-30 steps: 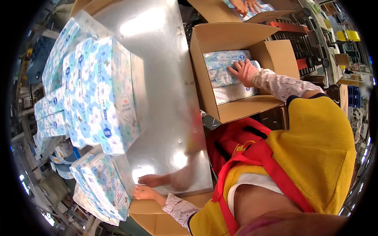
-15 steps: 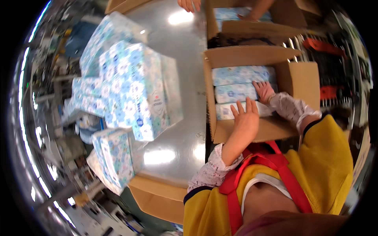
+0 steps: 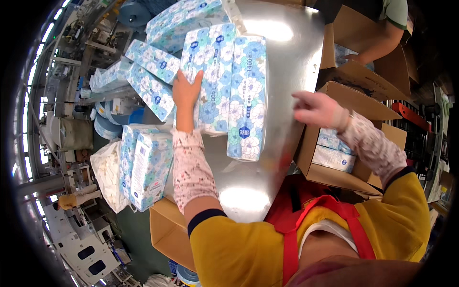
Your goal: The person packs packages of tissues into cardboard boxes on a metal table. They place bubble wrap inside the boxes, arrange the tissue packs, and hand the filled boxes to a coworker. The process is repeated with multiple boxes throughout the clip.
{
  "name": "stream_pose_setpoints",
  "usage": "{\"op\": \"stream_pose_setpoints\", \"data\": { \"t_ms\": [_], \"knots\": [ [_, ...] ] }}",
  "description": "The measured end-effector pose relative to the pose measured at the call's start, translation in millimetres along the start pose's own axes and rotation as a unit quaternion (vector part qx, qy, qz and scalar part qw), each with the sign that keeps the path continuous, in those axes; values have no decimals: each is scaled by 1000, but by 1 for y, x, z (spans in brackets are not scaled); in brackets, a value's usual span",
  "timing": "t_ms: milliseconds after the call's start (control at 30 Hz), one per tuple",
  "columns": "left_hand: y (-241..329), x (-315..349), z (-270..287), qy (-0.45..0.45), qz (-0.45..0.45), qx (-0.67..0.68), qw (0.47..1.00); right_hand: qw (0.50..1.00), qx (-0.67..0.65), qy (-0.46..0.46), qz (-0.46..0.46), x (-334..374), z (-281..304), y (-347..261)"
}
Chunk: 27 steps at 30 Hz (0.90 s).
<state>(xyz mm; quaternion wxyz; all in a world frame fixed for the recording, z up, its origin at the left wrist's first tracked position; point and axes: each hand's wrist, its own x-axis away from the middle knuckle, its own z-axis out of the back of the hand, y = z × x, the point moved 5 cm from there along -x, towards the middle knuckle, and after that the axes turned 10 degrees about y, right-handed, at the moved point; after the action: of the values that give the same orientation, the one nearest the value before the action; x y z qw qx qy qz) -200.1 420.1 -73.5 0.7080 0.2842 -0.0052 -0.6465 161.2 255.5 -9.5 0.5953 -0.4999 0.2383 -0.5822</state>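
A row of blue-and-white flowered tissue packs (image 3: 215,91) lies on the metal table, one pack (image 3: 246,100) sitting nearer to me than the others. My left hand (image 3: 187,95) rests flat against the row's left side, thumb spread from the fingers; part of its fingertips is hidden against the packs. Over the table's right edge hovers my right hand (image 3: 321,110), blurred, with its fingers pointing left and nothing visible in it. Below and right of it, an open cardboard box (image 3: 330,177) holds several similar packs (image 3: 332,158), partly covered by my forearm.
More packs (image 3: 153,79) lie at the table's left, and others (image 3: 148,167) stand beside a white bag (image 3: 107,172). An empty-looking carton (image 3: 174,234) sits at the near left. At the far right, a co-worker's arm (image 3: 377,50) reaches into another carton (image 3: 351,26).
Both hands have left the packs in the box. My left hand has moved left onto the row of packs; my right hand has risen toward the table. The view has shifted right to left.
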Motion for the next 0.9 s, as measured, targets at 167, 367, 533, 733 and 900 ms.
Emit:
{"op": "stream_pose_setpoints", "data": {
  "t_ms": [167, 367, 533, 733, 900],
  "knots": [
    [8, -13, -8, -169, 31, 115, 978, 966, 48, 169, -189, -154, -28, 5],
    [15, 72, -20, -297, 294, 478, 772, 940, -302, -17, -156, -201, 12, 28],
    [16, 63, -65, -253, 292, 687, 616, 875, -420, -115, -213, -193, 3, 30],
    [18, 87, -23, -146, 234, 702, 657, 801, -560, -178, -110, -139, 6, -9],
    [100, 122, 86, -46, 49, 616, 785, 832, -531, -151, 50, -43, 106, -57]
  ]
}}
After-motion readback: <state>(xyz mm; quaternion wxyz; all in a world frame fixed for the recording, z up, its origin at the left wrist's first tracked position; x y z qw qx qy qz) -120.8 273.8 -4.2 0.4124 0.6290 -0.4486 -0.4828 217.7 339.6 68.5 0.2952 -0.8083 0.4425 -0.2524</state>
